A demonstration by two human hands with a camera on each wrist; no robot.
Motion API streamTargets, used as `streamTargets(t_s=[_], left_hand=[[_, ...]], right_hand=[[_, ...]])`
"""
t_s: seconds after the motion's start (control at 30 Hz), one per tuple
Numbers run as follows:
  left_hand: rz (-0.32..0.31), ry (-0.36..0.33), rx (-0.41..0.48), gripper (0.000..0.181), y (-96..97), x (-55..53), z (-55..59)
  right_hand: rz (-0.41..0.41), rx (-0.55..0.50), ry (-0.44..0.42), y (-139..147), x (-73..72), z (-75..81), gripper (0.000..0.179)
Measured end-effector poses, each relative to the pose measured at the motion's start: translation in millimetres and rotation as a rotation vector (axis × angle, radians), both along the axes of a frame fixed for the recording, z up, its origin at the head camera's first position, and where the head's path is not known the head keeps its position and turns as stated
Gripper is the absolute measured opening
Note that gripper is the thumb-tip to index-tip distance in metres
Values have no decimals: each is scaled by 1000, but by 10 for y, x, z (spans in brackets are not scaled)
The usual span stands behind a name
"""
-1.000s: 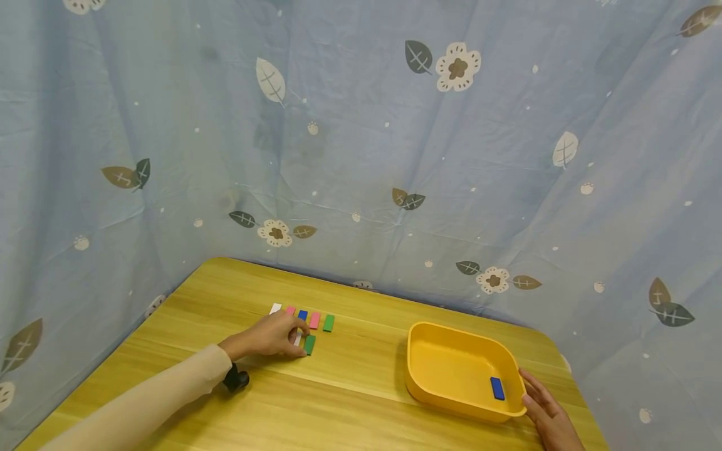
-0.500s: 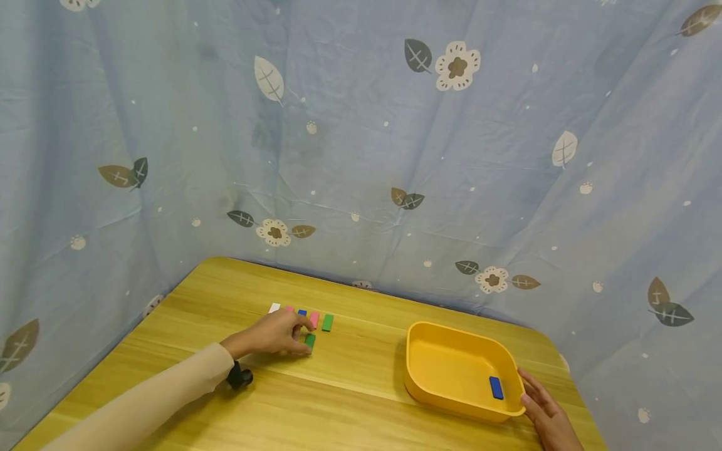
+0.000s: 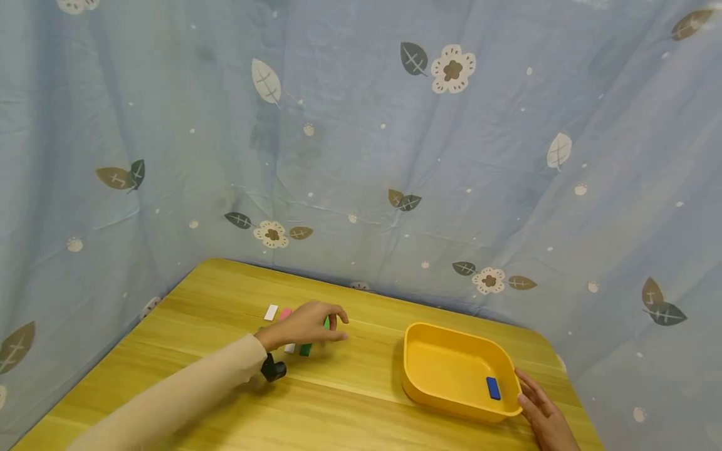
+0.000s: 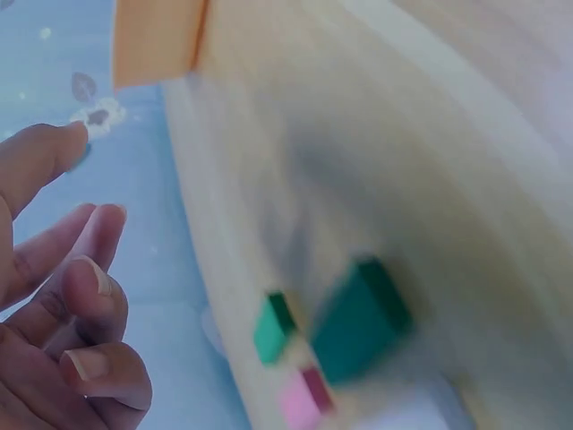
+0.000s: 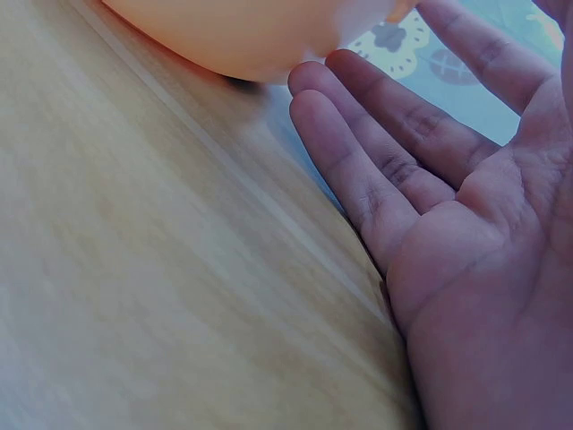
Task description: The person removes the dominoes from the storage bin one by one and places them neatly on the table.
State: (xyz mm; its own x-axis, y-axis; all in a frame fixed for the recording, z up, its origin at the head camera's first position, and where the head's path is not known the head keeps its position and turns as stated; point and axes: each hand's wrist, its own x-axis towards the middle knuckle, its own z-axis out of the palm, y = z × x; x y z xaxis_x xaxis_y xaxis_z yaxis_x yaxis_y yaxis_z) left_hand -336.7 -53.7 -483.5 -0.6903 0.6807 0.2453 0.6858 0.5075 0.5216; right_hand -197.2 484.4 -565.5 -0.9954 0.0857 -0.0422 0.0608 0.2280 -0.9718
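My left hand [image 3: 307, 324] hovers over a group of small coloured blocks, thumb and index finger apart with nothing visible between them. Near its fingers are a dark green block [image 4: 358, 322], a lighter green block [image 4: 273, 330] and a pink block [image 4: 304, 400]. A white block [image 3: 271, 312] lies behind the wrist; another white block [image 3: 290, 348] shows below the hand. The hand hides the other blocks. At the right end of a yellow tray [image 3: 445, 404], my right hand [image 3: 544, 413] touches the outer wall with straight fingers [image 5: 331, 143]. One blue block [image 3: 493, 388] lies inside.
The blocks and tray rest on a wood-grain table [image 3: 338, 401]. A pale blue patterned curtain [image 3: 350, 138] hangs along its back and sides. A black wrist camera [image 3: 273, 368] sits under the left wrist, close over the tabletop.
My left hand has moved right from the front green block, its thumb and index finger apart. The right hand stays at the tray, and the blue block stays inside.
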Motion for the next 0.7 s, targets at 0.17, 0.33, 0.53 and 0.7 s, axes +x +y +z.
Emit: streamTargets(t_s=[0.17, 0.33, 0.53, 0.7], left_hand=[[-30, -8, 35, 26, 259, -4, 83], [-48, -6, 41, 27, 549, 3, 117], [-97, -1, 46, 28, 922, 26, 151], [-135, 0, 52, 28, 1227, 60, 166]], right_hand=[[13, 6, 31, 15, 3, -30, 62], [23, -12, 36, 31, 5, -52, 63], [3, -7, 12, 35, 3, -67, 65], [2, 11, -5, 18, -8, -29, 66]])
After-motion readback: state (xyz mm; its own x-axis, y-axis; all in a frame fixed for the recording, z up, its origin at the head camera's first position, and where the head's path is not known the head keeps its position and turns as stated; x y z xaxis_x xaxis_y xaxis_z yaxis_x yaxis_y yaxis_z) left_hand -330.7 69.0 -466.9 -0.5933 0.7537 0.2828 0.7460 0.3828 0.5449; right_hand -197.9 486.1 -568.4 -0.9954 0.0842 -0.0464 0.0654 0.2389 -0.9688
